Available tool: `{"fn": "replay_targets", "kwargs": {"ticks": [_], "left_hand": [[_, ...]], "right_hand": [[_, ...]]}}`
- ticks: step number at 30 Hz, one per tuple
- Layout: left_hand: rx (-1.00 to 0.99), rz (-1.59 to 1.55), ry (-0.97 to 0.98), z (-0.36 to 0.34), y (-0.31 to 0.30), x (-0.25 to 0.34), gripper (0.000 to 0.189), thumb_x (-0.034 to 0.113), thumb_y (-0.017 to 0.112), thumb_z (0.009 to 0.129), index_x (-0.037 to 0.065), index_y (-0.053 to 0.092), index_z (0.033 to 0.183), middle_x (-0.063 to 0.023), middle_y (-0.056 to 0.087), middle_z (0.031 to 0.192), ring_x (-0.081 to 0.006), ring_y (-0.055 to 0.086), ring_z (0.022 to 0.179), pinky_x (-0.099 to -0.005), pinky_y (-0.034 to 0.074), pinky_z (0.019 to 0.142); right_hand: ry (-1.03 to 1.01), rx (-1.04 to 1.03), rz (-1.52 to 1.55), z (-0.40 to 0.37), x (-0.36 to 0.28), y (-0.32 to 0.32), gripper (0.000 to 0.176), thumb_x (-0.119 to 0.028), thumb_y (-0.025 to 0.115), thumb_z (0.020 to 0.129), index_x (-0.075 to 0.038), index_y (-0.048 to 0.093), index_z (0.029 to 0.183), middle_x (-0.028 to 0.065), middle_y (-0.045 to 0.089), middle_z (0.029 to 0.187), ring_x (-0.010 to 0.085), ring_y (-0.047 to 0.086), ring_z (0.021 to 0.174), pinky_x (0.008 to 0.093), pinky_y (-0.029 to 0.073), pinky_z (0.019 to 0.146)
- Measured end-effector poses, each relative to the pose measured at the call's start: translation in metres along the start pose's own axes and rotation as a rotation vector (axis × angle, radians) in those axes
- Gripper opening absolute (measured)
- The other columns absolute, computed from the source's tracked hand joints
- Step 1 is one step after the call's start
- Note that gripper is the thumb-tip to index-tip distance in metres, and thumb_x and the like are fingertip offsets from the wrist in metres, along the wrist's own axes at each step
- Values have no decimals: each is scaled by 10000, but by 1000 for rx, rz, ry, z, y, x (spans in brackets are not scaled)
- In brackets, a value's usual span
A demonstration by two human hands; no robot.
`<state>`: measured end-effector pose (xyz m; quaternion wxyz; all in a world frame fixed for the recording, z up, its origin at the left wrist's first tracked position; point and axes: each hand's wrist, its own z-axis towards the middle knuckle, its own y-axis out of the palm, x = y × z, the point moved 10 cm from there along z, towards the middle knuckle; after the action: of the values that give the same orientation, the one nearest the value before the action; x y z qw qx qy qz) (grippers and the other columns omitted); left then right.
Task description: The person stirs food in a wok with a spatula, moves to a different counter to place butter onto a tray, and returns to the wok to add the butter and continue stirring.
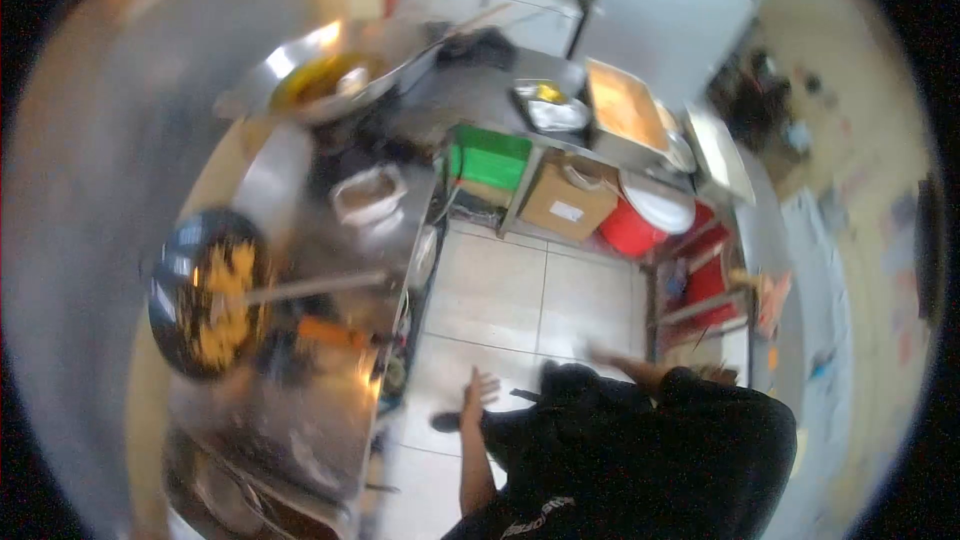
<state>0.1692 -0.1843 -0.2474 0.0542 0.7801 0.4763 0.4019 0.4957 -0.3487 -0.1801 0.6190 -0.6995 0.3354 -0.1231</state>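
Note:
Over the tiled floor, my left hand [481, 390] hangs with its fingers apart and nothing in it. My right hand [606, 355] is a smear of motion in front of my dark clothing, so its fingers cannot be made out. Left of me, a black wok [180, 315] holds yellow-orange food [228, 290]. A long-handled spatula [320, 286] rests in it, its handle pointing towards me over the steel counter [290, 440]. Neither hand touches the wok or the spatula.
A large wok [345, 105] with yellow liquid stands farther back. A rectangular container [370, 196] sits on the counter. Ahead are a deep metal tray [627, 107] of orange-brown contents, a green crate [490, 157], a cardboard box [567, 202] and a red bucket [630, 230].

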Motion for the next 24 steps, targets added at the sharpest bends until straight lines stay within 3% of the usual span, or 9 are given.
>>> {"fn": "replay_targets", "kwargs": {"ticks": [3, 6, 8, 10, 13, 16, 18, 20, 24], "left_hand": [[-70, 217, -152, 13, 72, 2, 846, 739, 306, 838, 59, 441, 1322, -143, 593, 1188, -257, 568, 1083, -446, 448, 885], [-119, 340, -173, 60, 145, 13, 841, 725, 303, 849, 46, 432, 1328, -169, 570, 1213, -268, 546, 1116, -458, 432, 908], [-126, 383, -168, 107, 220, 18, 840, 720, 304, 852, 40, 428, 1329, -181, 560, 1221, -273, 531, 1136, -464, 424, 920], [-138, 443, -133, 155, 287, 24, 821, 708, 305, 859, 59, 401, 1353, -175, 543, 1243, -276, 517, 1153, -453, 391, 960], [-305, 164, -237, 169, 460, 30, 803, 697, 305, 863, 90, 351, 1386, -144, 458, 1342, -257, 442, 1230, -444, 329, 1011], [-525, -58, -114, 167, 579, 124, 763, 657, 287, 888, 92, 332, 1398, -118, 410, 1391, -248, 400, 1267, -443, 317, 1024], [-785, -163, 273, 161, 618, 233, 694, 587, 257, 933, 81, 324, 1403, -94, 377, 1423, -245, 367, 1294, -445, 330, 1024], [-725, -113, 375, 139, 627, 325, 644, 541, 231, 959, 69, 369, 1375, -97, 438, 1367, -244, 417, 1252, -451, 364, 1002], [-223, 435, 754, 258, 547, 472, 462, 404, 391, 974, 49, 509, 1246, -98, 584, 1138, -211, 545, 1087, -378, 476, 862]], "right_hand": [[130, -857, 76, -210, 105, 95, 509, -326, 522, 913, -1, 408, 1289, 245, 491, 1237, 344, 479, 1164, 389, 379, 982], [29, -1058, 221, -291, 152, 81, 539, -343, 516, 915, 3, 397, 1311, 260, 483, 1257, 364, 469, 1180, 397, 372, 995], [-91, -728, 277, -234, 175, 50, 559, -354, 512, 916, 5, 389, 1326, 270, 478, 1270, 378, 462, 1191, 403, 368, 1004], [728, 3, 801, -173, 245, -38, 469, -341, 449, 948, -9, 468, 1278, 246, 510, 1245, 330, 483, 1182, 413, 363, 1013], [331, 682, 671, -49, 167, -245, 542, -284, 587, 871, -12, 429, 1313, 219, 405, 1370, 329, 356, 1296, 415, 291, 1064], [-357, 630, 367, 60, 119, -320, 526, -277, 574, 858, -41, 439, 1308, 186, 371, 1404, 329, 336, 1297, 484, 234, 1070], [-190, 740, 152, 135, 161, -365, 420, -278, 527, 889, -54, 495, 1244, 190, 443, 1329, 332, 406, 1222, 544, 253, 1011], [31, 918, 466, 205, 244, -355, 285, -266, 456, 938, -36, 570, 1063, 185, 590, 1078, 332, 550, 1012, 500, 379, 882], [118, 514, 765, 287, 263, -367, 281, -240, 434, 963, -10, 558, 860, 140, 620, 748, 313, 609, 721, 397, 461, 648]]}}
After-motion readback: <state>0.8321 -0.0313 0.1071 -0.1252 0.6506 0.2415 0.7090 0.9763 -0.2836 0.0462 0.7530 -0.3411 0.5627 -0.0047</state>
